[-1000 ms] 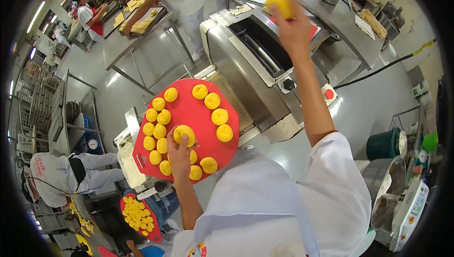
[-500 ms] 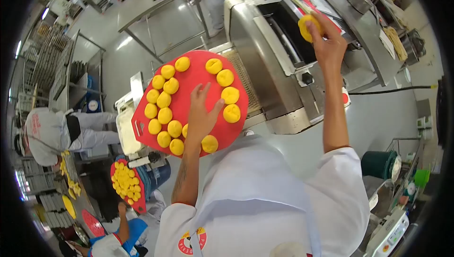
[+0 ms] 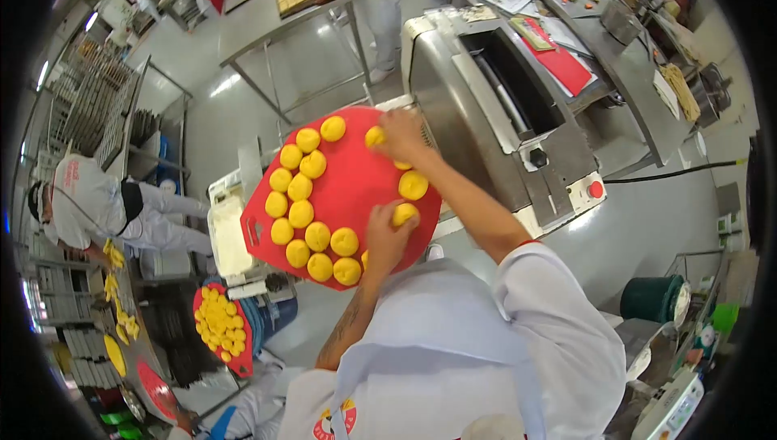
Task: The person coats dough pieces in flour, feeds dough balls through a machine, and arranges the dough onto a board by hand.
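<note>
A red board (image 3: 356, 169) carries yellow dough balls (image 3: 300, 187), set in a curved band down its left and along the front, with a shorter column on the right. My right hand (image 3: 402, 134) reaches across to the far right of the board, its fingers closed about a dough ball (image 3: 375, 137). Closer to me, my left hand (image 3: 387, 238) grips another dough ball (image 3: 405, 214) between thumb and fingers at the board's near right. Part of one more ball is hidden behind my left wrist.
Right of the board stands a steel roller machine (image 3: 486, 108) with a red button (image 3: 596, 189). A steel table (image 3: 283, 31) with trays is at the back, where people work. Lower left, a second red board (image 3: 240, 363) holds more dough balls; another person (image 3: 89, 197) bends nearby.
My right hand has come down from above the machine, where it held a yellow dough piece, to the board. My left hand, spread before, has moved right and closed on a dough ball.
</note>
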`<state>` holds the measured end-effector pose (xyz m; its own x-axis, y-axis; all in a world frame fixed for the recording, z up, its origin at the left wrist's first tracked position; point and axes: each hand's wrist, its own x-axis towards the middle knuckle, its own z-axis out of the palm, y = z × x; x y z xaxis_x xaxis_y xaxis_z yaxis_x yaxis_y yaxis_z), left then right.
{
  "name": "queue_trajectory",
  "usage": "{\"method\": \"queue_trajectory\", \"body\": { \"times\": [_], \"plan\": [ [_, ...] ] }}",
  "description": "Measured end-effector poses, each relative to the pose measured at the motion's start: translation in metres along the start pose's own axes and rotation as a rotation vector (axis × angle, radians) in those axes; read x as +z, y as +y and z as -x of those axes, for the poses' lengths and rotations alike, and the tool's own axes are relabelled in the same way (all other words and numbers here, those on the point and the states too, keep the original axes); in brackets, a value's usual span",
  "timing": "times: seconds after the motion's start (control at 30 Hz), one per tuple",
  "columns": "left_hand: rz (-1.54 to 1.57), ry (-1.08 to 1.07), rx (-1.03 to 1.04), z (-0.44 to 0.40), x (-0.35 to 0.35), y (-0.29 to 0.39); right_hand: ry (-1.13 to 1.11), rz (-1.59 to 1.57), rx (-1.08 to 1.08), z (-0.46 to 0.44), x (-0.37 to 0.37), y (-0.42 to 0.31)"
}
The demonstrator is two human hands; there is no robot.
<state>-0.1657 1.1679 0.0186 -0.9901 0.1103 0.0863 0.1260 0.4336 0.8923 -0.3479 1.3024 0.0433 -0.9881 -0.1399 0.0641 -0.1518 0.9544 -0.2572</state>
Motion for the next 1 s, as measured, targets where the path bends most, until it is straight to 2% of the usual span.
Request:
{"method": "queue_trajectory", "body": {
  "times": [0.07, 0.1, 0.13, 0.17, 0.23, 0.27, 0.33, 0.37, 0.4, 0.47, 0.5, 0.53, 0.57, 0.6, 0.67, 0.7, 0.73, 0.77, 0.8, 0.87, 0.97, 1.0],
  "plan": [
    [0.308, 0.077, -0.167, -0.008, -0.015, -0.01, 0.067, -0.472, -0.174, -0.006, 0.038, 0.008],
    [0.515, 0.133, -0.296, -0.014, -0.027, -0.014, 0.145, -0.554, -0.127, 0.012, 0.011, 0.011],
    [0.844, 0.194, -0.314, -0.018, -0.031, -0.037, 0.228, -0.64, -0.088, 0.033, -0.05, -0.003],
    [1.194, 0.167, -0.376, -0.026, -0.043, -0.029, 0.31, -0.727, -0.06, 0.045, -0.102, -0.015],
    [1.065, 0.241, -0.294, -0.036, -0.052, 0.002, 0.767, -0.536, -0.067, 0.055, -0.162, 0.011],
    [0.998, 0.279, -0.254, -0.042, -0.058, 0.017, 0.906, -0.53, -0.031, 0.056, -0.187, 0.034],
    [0.979, 0.209, -0.28, -0.053, -0.063, 0.039, 1.137, -0.494, 0.1, 0.05, -0.223, 0.08],
    [1.008, 0.161, -0.274, -0.057, -0.062, 0.049, 1.047, -0.466, 0.093, 0.042, -0.227, 0.111],
    [1.039, 0.114, -0.267, -0.061, -0.061, 0.059, 0.957, -0.242, 0.115, 0.046, -0.217, 0.129],
    [0.543, 0.01, 0.027, -0.072, -0.058, 0.085, 0.762, 0.19, 0.159, 0.05, -0.197, 0.154],
    [0.304, -0.032, 0.175, -0.08, -0.051, 0.101, 0.625, -0.203, 0.146, 0.07, -0.205, 0.122],
    [0.301, -0.066, 0.208, -0.086, -0.04, 0.121, 0.427, -0.517, 0.176, 0.086, -0.199, 0.091],
    [0.292, -0.11, 0.235, -0.089, -0.029, 0.142, 0.174, -0.822, 0.088, 0.104, -0.194, 0.06],
    [0.279, -0.157, 0.265, -0.094, -0.021, 0.157, 0.057, -0.973, -0.043, 0.117, -0.192, 0.038],
    [0.135, -0.133, 0.442, -0.104, -0.011, 0.171, 0.333, -0.728, -0.054, 0.123, -0.202, 0.031],
    [0.068, -0.116, 0.532, -0.106, -0.007, 0.176, 0.582, -0.656, -0.042, 0.12, -0.206, 0.044],
    [-0.053, -0.069, 0.44, -0.115, -0.001, 0.156, 0.83, -0.57, -0.033, 0.113, -0.215, 0.065],
    [-0.173, -0.021, 0.351, -0.132, 0.006, 0.111, 0.911, -0.573, 0.019, 0.112, -0.232, 0.083],
    [-0.294, 0.027, 0.258, -0.147, 0.014, 0.066, 0.993, -0.408, 0.109, 0.112, -0.239, 0.1],
    [-0.694, -0.113, 0.081, -0.156, 0.025, -0.002, 0.705, -0.389, 0.23, 0.113, -0.227, 0.139],
    [-0.349, -0.348, 0.101, -0.159, 0.016, -0.009, 0.833, 0.176, 0.133, 0.127, -0.188, 0.169],
    [-0.197, -0.337, 0.042, -0.159, 0.019, -0.007, 0.766, -0.069, 0.216, 0.13, -0.184, 0.159]
  ]
}}
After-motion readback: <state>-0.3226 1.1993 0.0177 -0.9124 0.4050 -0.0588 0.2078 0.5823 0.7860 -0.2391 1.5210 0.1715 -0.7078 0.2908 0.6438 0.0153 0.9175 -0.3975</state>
